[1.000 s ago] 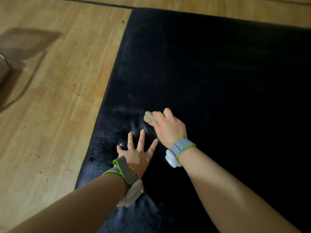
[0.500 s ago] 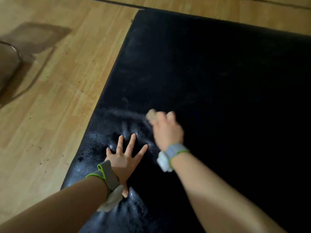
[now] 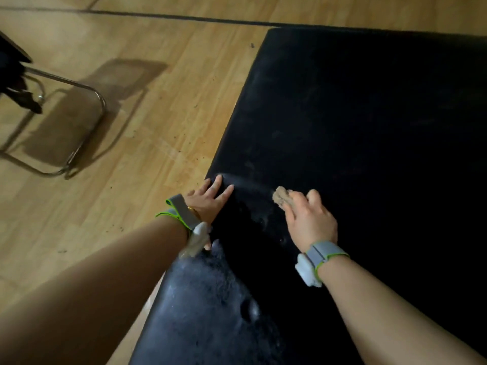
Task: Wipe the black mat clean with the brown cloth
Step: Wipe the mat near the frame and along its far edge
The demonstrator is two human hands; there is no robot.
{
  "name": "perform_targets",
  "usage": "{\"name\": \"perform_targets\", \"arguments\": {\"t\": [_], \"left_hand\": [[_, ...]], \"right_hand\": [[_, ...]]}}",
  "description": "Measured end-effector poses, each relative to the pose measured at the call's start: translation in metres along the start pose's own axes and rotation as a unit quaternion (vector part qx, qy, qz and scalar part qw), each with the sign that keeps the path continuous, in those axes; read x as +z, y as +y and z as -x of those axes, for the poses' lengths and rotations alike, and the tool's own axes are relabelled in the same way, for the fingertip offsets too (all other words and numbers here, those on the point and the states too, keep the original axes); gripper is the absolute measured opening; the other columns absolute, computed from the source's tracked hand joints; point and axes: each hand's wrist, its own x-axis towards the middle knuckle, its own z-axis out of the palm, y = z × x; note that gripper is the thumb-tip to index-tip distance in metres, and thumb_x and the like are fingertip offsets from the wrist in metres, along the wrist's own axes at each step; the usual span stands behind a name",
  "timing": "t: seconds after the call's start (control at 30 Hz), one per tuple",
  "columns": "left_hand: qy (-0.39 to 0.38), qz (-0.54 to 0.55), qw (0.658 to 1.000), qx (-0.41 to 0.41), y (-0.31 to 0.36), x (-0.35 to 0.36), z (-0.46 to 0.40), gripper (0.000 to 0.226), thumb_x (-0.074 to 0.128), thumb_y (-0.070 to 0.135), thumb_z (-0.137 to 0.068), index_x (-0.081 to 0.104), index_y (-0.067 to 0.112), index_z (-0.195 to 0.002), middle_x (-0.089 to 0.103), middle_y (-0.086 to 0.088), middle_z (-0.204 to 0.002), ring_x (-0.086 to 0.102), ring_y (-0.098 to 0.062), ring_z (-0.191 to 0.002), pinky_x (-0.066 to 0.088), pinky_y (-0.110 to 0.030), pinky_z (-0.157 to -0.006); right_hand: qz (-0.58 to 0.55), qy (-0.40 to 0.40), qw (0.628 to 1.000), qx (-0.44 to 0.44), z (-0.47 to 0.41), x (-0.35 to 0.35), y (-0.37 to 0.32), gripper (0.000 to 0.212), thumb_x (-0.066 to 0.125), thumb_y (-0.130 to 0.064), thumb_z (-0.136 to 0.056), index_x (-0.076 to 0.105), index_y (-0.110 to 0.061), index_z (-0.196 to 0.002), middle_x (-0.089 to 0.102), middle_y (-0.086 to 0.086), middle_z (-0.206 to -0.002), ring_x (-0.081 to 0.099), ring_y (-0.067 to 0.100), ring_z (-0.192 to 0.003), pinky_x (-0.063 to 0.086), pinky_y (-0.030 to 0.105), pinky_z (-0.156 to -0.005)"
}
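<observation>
Fingers of our left hand (image 3: 208, 200) lie spread flat at the black mat's (image 3: 369, 114) edge to pin it while our right hand (image 3: 309, 217) grips the bunched brown cloth (image 3: 282, 196), rubbing pale streaks.

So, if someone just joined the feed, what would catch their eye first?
The big black mat filling the right side of the wooden floor. Near its left edge, the right hand presses a bunched brown cloth onto it while the left hand rests flat beside it. A metal chair frame stands far left.
</observation>
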Motion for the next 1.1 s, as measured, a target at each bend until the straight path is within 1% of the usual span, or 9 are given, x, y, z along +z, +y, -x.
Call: {"name": "perform_targets", "arguments": {"t": [0.1, 0.2, 0.37, 0.57, 0.63, 0.73, 0.83, 1.03, 1.1], "left_hand": [[-0.001, 0.017, 1.0, 0.008, 0.001, 0.003, -0.006, 0.09, 0.057, 0.023, -0.092, -0.013, 0.021, -0.149, -0.019, -0.015, -0.155, -0.004, -0.036, -0.144, 0.022, -0.045, -0.114], [0.017, 0.006, 1.0, 0.019, 0.0, 0.007, -0.012, 0.09, 0.057, 0.023, -0.092, -0.012, 0.021, -0.15, -0.02, -0.014, -0.155, -0.004, -0.036, -0.144, 0.025, -0.045, -0.113], [0.041, 0.015, 0.999, 0.028, -0.003, 0.012, -0.019, 0.079, 0.048, 0.017, -0.097, -0.011, 0.022, -0.15, -0.017, -0.015, -0.156, -0.005, -0.036, -0.144, 0.033, -0.048, -0.108], [0.003, 0.052, 0.996, 0.076, -0.019, 0.015, -0.019, 0.133, 0.084, 0.042, -0.061, -0.013, 0.021, -0.15, -0.02, -0.013, -0.155, -0.008, -0.038, -0.143, 0.022, -0.048, -0.114], [0.003, 0.071, 0.995, 0.07, -0.016, 0.014, -0.017, 0.123, 0.08, 0.036, -0.069, -0.013, 0.022, -0.15, -0.021, -0.013, -0.155, -0.01, -0.036, -0.143, 0.024, -0.049, -0.113], [0.022, 0.079, 0.994, 0.067, -0.015, 0.014, -0.016, 0.1, 0.065, 0.025, -0.086, -0.012, 0.022, -0.15, -0.021, -0.012, -0.155, -0.009, -0.035, -0.144, 0.032, -0.051, -0.108], [0.022, 0.069, 0.995, 0.071, -0.017, 0.015, -0.016, 0.104, 0.068, 0.027, -0.084, -0.013, 0.022, -0.15, -0.022, -0.011, -0.155, -0.01, -0.035, -0.144, 0.034, -0.051, -0.107], [0.034, 0.05, 0.996, 0.064, -0.012, 0.014, -0.015, 0.084, 0.05, 0.012, -0.095, -0.012, 0.022, -0.15, -0.021, -0.011, -0.155, -0.009, -0.035, -0.144, 0.034, -0.052, -0.105], [0.039, 0.05, 0.996, 0.067, -0.014, 0.015, -0.015, 0.085, 0.051, 0.01, -0.095, -0.013, 0.023, -0.149, -0.021, -0.011, -0.155, -0.009, -0.035, -0.144, 0.036, -0.052, -0.105]], "right_hand": [[-0.002, 0.02, 1.0, -0.009, 0.001, -0.002, 0.0, 0.027, 0.079, -0.024, -0.074, 0.069, -0.014, -0.097, 0.053, 0.013, -0.08, 0.056, 0.034, -0.046, 0.034, 0.026, -0.041], [0.042, 0.021, 0.999, -0.017, -0.012, -0.014, 0.008, 0.026, 0.073, -0.028, -0.081, 0.066, -0.013, -0.102, 0.054, 0.018, -0.089, 0.059, 0.039, -0.056, 0.036, 0.03, -0.047], [0.023, 0.024, 0.975, 0.221, -0.057, -0.018, -0.003, 0.032, 0.049, -0.033, -0.095, 0.052, -0.013, -0.12, 0.046, 0.016, -0.119, 0.058, 0.04, -0.094, 0.042, 0.037, -0.068], [-0.02, -0.029, 0.998, -0.044, 0.006, 0.024, -0.096, 0.019, 0.073, -0.033, -0.077, 0.063, -0.016, -0.081, 0.056, 0.01, -0.079, 0.058, 0.031, -0.049, 0.033, 0.026, -0.035], [0.023, -0.004, 0.998, -0.063, -0.009, 0.021, -0.074, 0.022, 0.074, -0.033, -0.078, 0.064, -0.014, -0.085, 0.057, 0.013, -0.085, 0.059, 0.033, -0.053, 0.039, 0.03, -0.038], [0.059, 0.058, 0.987, 0.14, -0.044, 0.0, -0.021, 0.029, 0.056, -0.038, -0.092, 0.058, -0.011, -0.104, 0.052, 0.018, -0.108, 0.057, 0.039, -0.086, 0.045, 0.041, -0.066], [-0.121, 0.15, 0.933, 0.303, -0.058, -0.017, -0.001, 0.03, 0.058, -0.043, -0.082, 0.049, -0.017, -0.093, 0.055, 0.004, -0.102, 0.057, 0.024, -0.085, 0.048, 0.039, -0.077], [-0.152, -0.11, 0.977, 0.098, -0.043, -0.022, -0.013, 0.016, 0.055, -0.032, -0.094, 0.062, -0.018, -0.099, 0.057, 0.006, -0.1, 0.057, 0.021, -0.085, 0.041, 0.027, -0.071], [-0.138, -0.141, 0.974, 0.115, -0.036, -0.021, -0.013, 0.016, 0.052, -0.032, -0.096, 0.061, -0.02, -0.099, 0.06, 0.005, -0.099, 0.059, 0.02, -0.088, 0.041, 0.028, -0.071]]}}
